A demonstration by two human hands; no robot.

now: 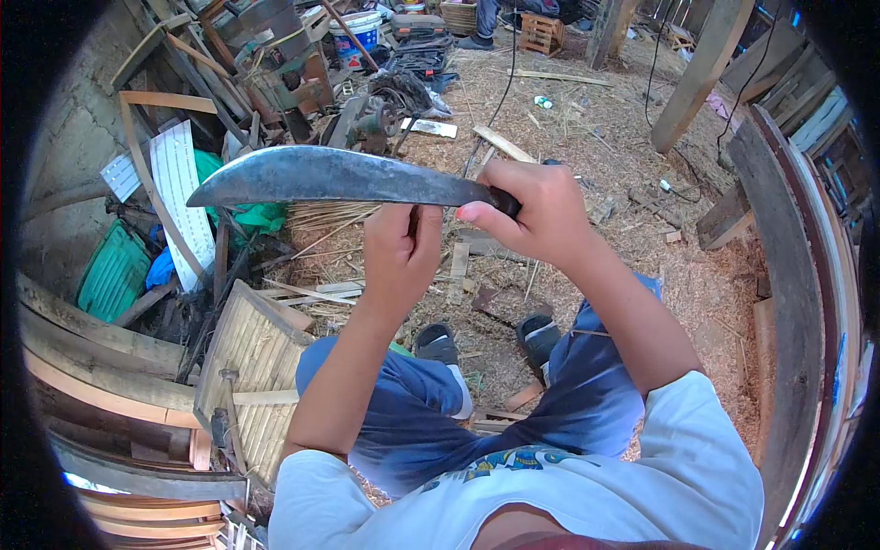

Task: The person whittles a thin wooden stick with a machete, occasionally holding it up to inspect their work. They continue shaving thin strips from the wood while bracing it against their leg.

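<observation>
Shows the right grip (541,206) clenched around the dark handle of a knife (339,176), held up over the knees. Points the curved blade leftward from that grip, tip well past the left grip (403,247). Sets the left grip just under the blade, closed into a fist, touching or nearly touching it; cannot tell what lies inside. Places below both grips two sandals (440,344) on a floor (715,284) strewn with shavings. Places left of and below the left grip a woven panel (252,353); far above both, a bucket (353,27).
</observation>
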